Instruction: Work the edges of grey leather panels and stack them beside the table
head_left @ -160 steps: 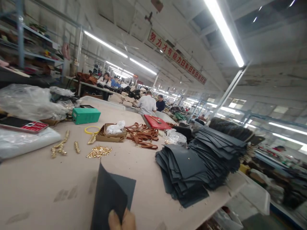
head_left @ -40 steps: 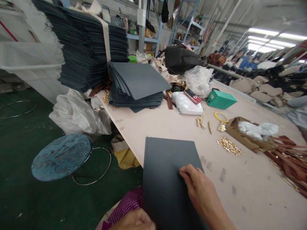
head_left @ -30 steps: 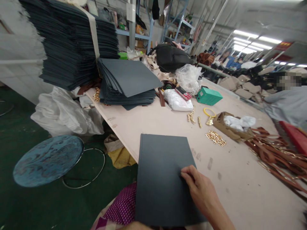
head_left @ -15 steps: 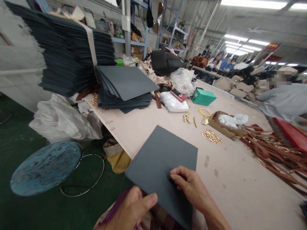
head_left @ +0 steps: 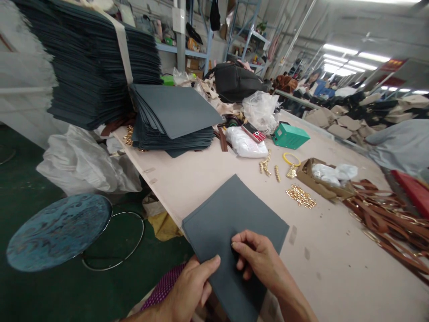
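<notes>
Both hands grip one dark sheet point(head_left: 231, 219) at the worktop point(head_left: 335, 268) edge, left hand point(head_left: 189, 290) pinching its near side, right hand point(head_left: 259, 261) fingertips pressing on top.

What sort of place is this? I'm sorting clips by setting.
Most likely a bag or leather-goods workshop. Tall stacks of dark grey panels stand on a long table, with brown straps and gold fittings. Both hands, left and right, hold one panel.
</notes>
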{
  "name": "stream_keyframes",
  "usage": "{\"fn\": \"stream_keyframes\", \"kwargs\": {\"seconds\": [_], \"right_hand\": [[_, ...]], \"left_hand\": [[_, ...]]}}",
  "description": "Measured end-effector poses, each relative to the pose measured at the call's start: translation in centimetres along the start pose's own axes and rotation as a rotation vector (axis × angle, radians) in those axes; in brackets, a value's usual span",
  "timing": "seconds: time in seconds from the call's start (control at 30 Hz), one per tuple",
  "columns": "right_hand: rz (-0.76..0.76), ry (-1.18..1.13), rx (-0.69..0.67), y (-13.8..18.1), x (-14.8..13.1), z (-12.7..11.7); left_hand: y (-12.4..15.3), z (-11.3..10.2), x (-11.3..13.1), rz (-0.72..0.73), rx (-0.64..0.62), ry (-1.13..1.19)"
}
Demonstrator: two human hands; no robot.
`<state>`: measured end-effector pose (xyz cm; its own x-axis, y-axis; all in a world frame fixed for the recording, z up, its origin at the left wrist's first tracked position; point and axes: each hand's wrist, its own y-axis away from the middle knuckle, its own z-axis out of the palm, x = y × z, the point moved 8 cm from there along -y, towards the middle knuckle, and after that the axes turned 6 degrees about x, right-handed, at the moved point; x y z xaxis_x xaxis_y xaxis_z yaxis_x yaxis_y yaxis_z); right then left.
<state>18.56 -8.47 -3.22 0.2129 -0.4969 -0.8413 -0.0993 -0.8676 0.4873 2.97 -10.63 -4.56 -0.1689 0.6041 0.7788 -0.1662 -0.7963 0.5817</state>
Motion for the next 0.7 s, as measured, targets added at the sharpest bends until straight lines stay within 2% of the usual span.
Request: {"fn": "stream_keyframes", "kwargs": {"seconds": [0.3,0.4,0.47,0.57,0.63,0.7], "right_hand": [[0.036,-0.025,0.001,-0.4,-0.1,0.2],[0.014,-0.046,0.043,-0.1,-0.3,-0.3],[-0.054,0.015,0.145,0.2,-1.0,-1.3],[-0.247,0.236,0.398,1.3,-2.4,-3.5],[-0.330,0.313,0.485,1.8,-2.5,-4.7],[-0.291,0.241,0.456,1.5,-1.1,-6.1]], "left_hand": [[0.2,0.2,0.7,-0.054,-0.049,-0.025],[0.0,0.5,1.8,0.021,-0.104,-0.098],[-0.4,1.4,3.5,0.198,-0.179,-0.235],[-1.0,3.6,5.9,0.584,-0.307,-0.561],[-1.3,5.3,6.0,0.848,-0.400,-0.796],[-1.8,6.5,4.7,1.075,-0.453,-1.042]]}}
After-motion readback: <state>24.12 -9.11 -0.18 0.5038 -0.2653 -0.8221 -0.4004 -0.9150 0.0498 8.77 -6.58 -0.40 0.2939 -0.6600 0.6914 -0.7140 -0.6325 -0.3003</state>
